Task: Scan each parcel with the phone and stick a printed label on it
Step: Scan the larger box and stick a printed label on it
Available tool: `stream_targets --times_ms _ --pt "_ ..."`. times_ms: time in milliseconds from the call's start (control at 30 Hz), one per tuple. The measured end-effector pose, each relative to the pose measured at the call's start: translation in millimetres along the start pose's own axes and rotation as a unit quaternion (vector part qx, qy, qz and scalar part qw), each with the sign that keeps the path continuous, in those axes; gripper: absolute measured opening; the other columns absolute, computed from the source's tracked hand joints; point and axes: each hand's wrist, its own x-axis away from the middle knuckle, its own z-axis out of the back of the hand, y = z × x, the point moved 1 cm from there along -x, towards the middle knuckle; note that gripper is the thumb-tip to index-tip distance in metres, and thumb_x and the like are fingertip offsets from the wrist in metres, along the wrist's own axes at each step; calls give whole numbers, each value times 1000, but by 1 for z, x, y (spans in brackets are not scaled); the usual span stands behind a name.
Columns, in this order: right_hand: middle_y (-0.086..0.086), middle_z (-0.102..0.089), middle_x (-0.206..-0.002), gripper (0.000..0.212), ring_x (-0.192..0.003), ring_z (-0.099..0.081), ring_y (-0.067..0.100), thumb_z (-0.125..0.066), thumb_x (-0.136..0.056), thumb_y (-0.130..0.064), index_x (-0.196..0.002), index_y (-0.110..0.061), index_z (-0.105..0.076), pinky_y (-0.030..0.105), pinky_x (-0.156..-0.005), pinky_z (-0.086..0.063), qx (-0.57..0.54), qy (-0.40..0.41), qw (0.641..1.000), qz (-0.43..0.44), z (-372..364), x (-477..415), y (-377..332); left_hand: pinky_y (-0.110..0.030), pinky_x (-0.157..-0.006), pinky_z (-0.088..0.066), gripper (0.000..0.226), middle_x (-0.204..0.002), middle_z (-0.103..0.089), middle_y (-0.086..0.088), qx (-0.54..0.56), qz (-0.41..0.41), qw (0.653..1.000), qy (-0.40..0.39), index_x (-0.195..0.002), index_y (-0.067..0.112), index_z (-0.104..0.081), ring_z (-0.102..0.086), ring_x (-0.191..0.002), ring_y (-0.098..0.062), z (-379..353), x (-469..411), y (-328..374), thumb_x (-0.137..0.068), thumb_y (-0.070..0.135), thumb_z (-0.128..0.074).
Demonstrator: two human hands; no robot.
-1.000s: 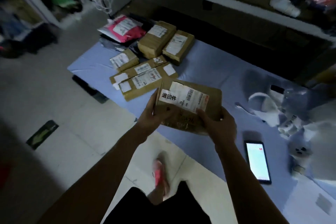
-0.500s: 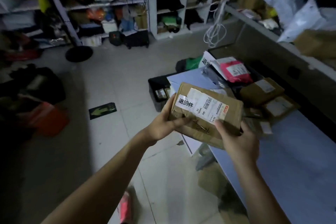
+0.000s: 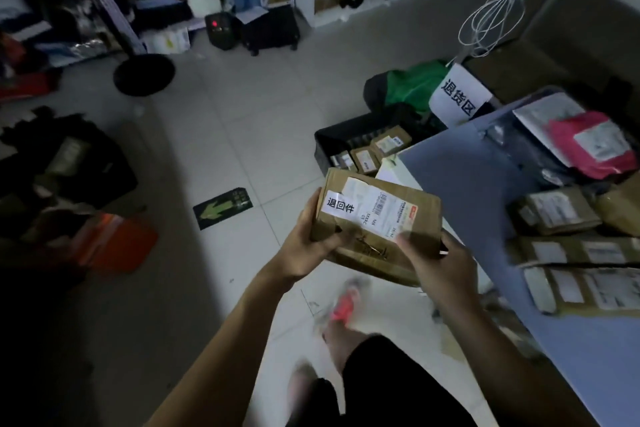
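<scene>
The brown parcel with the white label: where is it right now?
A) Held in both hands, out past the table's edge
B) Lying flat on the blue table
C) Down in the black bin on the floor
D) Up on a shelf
A: the left hand and right hand grip the brown parcel over the floor, beside the blue table.

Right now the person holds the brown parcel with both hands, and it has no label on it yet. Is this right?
Not quite. Both hands, left and right, do hold the brown parcel, but the head view shows white labels already stuck on its top face, one with a barcode.
</scene>
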Motion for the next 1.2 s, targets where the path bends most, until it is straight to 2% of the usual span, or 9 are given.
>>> stream_targets --times_ms 267,433,567,667,800,967,1067,1133,1200 --pt "-7 -73 -108 58 -104 -68 19 -81 -73 -61 -117 -25 -69 45 -93 -56 -63 -35 995 -75 -102 -162 -64 -33 -88 -57 80 -132 -64 -2 -49 88 995 -17 -146 42 -36 -61 -122 -23 97 -192 6 -84 14 -78" --pt "-12 -76 -99 46 -93 -72 10 -84 -69 -55 -106 -30 -71 43 -85 -61 -138 -58 976 -161 -145 -252 -90 -52 -107 -46 93 -134 -64 8 -149 161 974 -58 -150 48 -29 -58 -127 -18 146 -321 15 -78 25 -83" --pt "-17 -74 -90 33 -88 -72 7 -87 -68 -49 -91 -37 -66 42 -82 -62 -166 -48 965 -199 -176 -335 -97 -44 -104 -49 91 -135 -61 17 -202 180 952 -141 -149 53 -28 -58 -126 -7 171 -437 13 -77 40 -83" --pt "-14 -73 -101 54 -92 -73 12 -90 -66 -42 -113 -30 -66 33 -77 -62 -208 -10 951 -227 -204 -396 -94 -26 -91 -54 90 -131 -58 28 -234 180 931 -214 -143 64 -27 -56 -120 6 171 -533 1 -72 58 -82" --pt "-13 -70 -108 71 -97 -68 9 -95 -66 -34 -127 -19 -62 17 -68 -55 -221 54 934 -276 -250 -472 -76 -41 -102 -53 94 -142 -53 17 -227 208 905 -292 -151 53 -22 -53 -129 -2 169 -648 -45 -80 43 -81" --pt "-7 -73 -108 69 -98 -71 14 -96 -65 -21 -126 -16 -64 31 -78 -62 -242 77 904 -343 -321 -558 -19 -43 -103 -52 80 -146 -52 -2 -237 188 878 -370 -156 25 -24 -48 -137 -18 168 -755 -136 -92 5 -70" --pt "-3 -71 -107 58 -100 -69 21 -90 -74 -26 -124 -14 -63 34 -78 -60 -228 93 896 -370 -370 -600 32 -24 -92 -56 79 -132 -61 21 -291 211 863 -355 -142 53 -37 -56 -125 -2 168 -808 -201 -85 16 -79" --pt "-1 -70 -113 63 -104 -67 20 -90 -75 -33 -128 -15 -61 39 -83 -59 -225 98 891 -381 -403 -623 66 -21 -91 -54 82 -130 -61 24 -315 218 855 -350 -143 50 -37 -56 -123 2 170 -837 -249 -81 22 -83" --pt "-7 -70 -107 66 -97 -66 12 -92 -71 -37 -127 -16 -63 35 -78 -57 -232 110 889 -379 -435 -642 97 -32 -101 -51 91 -137 -58 17 -347 217 843 -349 -151 39 -31 -53 -129 -5 171 -860 -292 -79 28 -84"
